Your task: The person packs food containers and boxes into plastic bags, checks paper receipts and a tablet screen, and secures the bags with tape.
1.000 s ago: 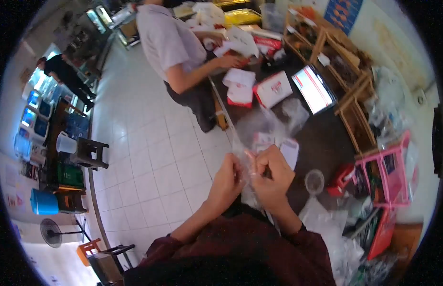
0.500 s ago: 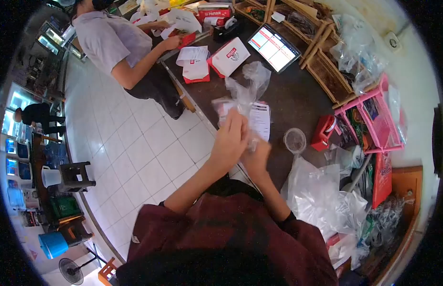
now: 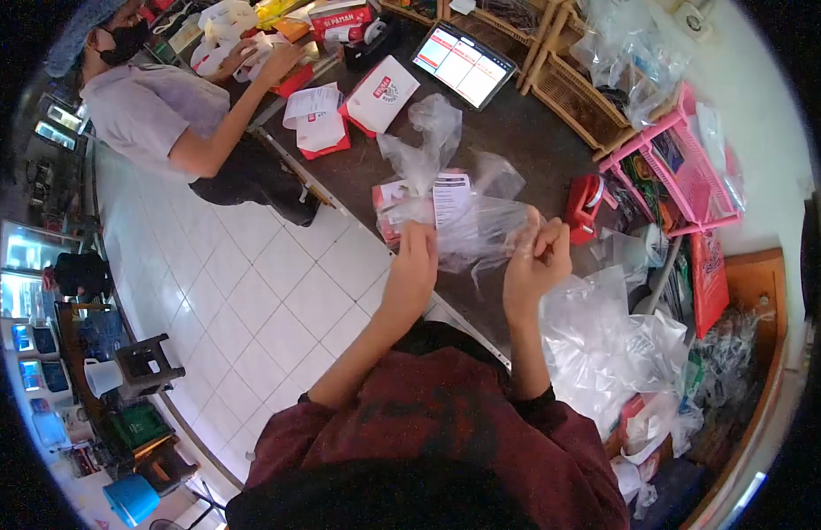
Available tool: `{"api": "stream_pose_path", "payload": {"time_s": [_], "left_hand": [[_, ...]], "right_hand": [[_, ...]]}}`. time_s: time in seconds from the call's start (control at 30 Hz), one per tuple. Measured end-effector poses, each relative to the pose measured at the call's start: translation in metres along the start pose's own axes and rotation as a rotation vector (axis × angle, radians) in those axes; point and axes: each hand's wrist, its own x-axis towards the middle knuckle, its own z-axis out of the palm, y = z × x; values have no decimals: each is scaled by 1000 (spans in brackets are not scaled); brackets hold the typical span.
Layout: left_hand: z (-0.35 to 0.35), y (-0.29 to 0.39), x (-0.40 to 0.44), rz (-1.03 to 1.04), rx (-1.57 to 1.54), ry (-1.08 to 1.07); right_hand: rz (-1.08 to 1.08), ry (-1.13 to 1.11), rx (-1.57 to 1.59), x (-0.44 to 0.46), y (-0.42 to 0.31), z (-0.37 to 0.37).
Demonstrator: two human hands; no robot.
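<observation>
A clear plastic bag (image 3: 421, 172) covers a red-and-white box (image 3: 391, 210) at the table's near edge, its loose top standing up. A printed receipt (image 3: 454, 208) shows through or on the plastic. My left hand (image 3: 417, 252) has its fingers pinched on the bag at the side nearest me. To the right, my right hand (image 3: 536, 253) is closed on a stretched part of clear plastic (image 3: 492, 221), which runs across to the box. Whether this is the same bag or a second one, I cannot tell.
A person (image 3: 163, 115) handles packages at the far left. Two white-and-red boxes (image 3: 380, 95), a tablet (image 3: 463, 66) and wicker baskets (image 3: 578, 110) stand behind. On the right are a red tape dispenser (image 3: 585, 208), a pink rack (image 3: 693, 168) and piled plastic bags (image 3: 605, 340).
My hands were close together over the bag; now the right hand has moved right, drawing plastic out. The view has shifted. The round clear container no longer shows plainly.
</observation>
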Motion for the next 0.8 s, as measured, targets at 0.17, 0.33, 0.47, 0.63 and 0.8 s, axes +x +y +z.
{"api": "stream_pose_path", "payload": {"time_s": [0.17,0.33,0.47,0.63,0.8], "left_hand": [[-56,53,36,161,43,168],[-32,9,29,117,-357,-93],[12,12,22,-67,-448,46],[16,6,28,-301,-707,361],[22,-2,17,101,-190,110]], "right_hand": [[196,-231,-289,-51,35,0],[517,-72,354,2,-3,-18],[193,-401,-102,-20,19,-20],[96,-7,-246,-12,6,-29],[496,-89,-160,5,10,-55]]}}
